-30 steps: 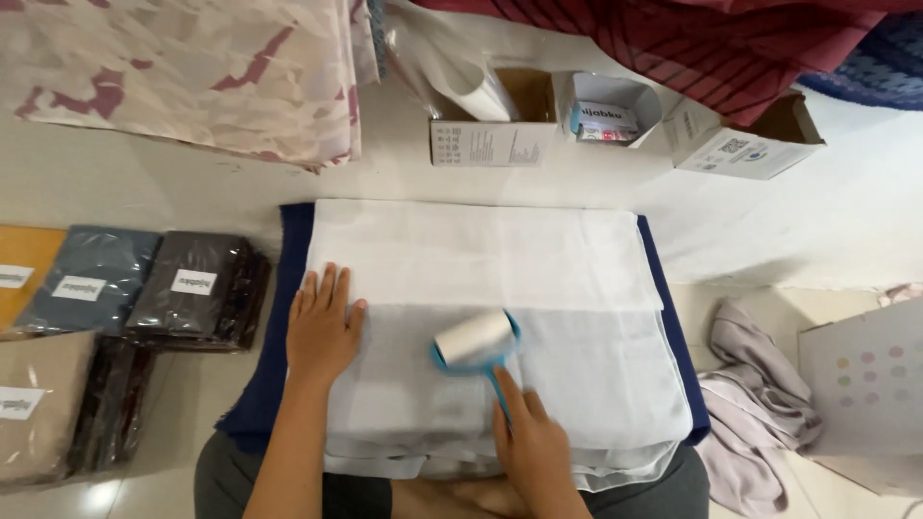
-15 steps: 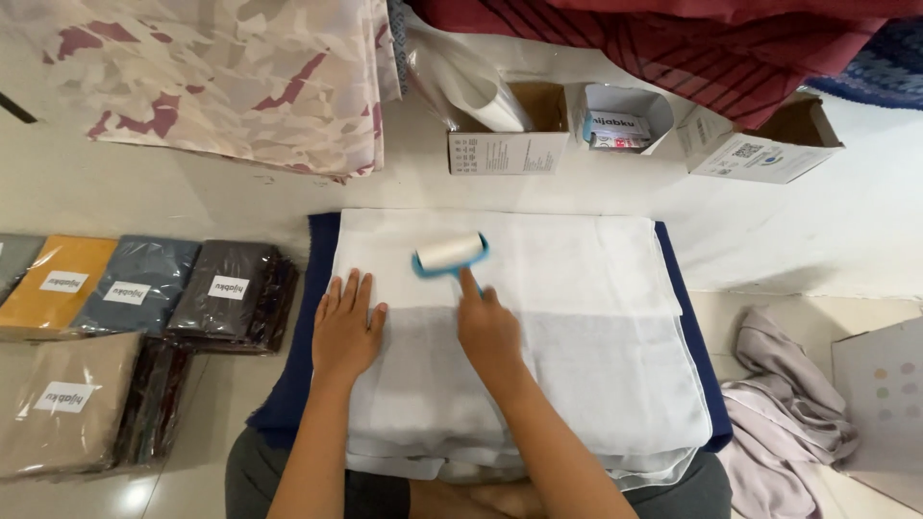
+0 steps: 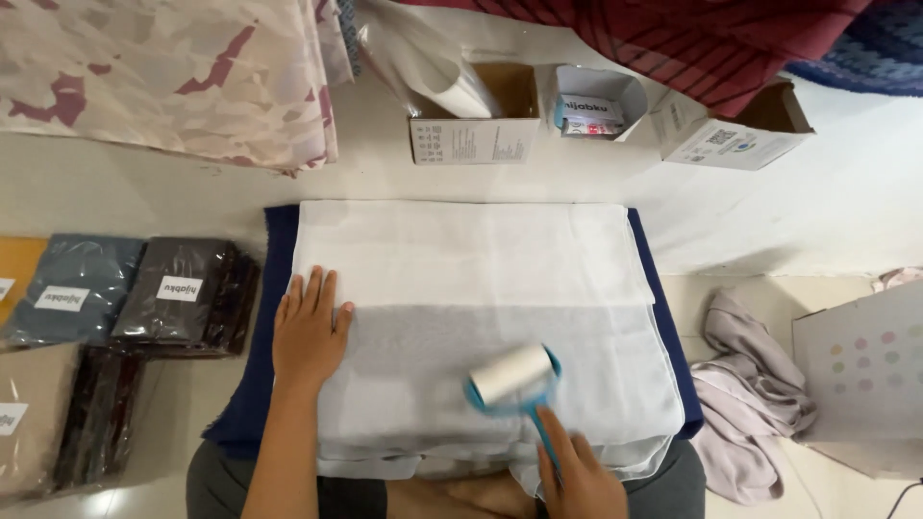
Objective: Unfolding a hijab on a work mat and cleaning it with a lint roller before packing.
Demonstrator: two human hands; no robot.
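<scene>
Because the folded white sheer fabric (image 3: 481, 317) is thin and lies loose in layers on a navy cloth (image 3: 274, 240) spread over the pale floor (image 3: 144, 197), the sticky lint roller (image 3: 511, 375) could grab and drag the top layer into wrinkles, the more so on its right side, where nothing pins it. The left hand (image 3: 308, 336) lies flat on the fabric's left part, fingers together and stretched out. The right hand (image 3: 577, 476) is closed around the roller's blue handle, the white roll resting on the fabric near the person's lap.

Beyond the fabric stand three open cardboard boxes: the left box (image 3: 476, 135) holds a white roll or bag, the middle box (image 3: 601, 101) a small printed packet, the right box (image 3: 731, 135) contents hidden. At left lie flat packets (image 3: 183, 298) of folded cloth in clear bags. A crumpled pale garment (image 3: 745, 384) lies at right.
</scene>
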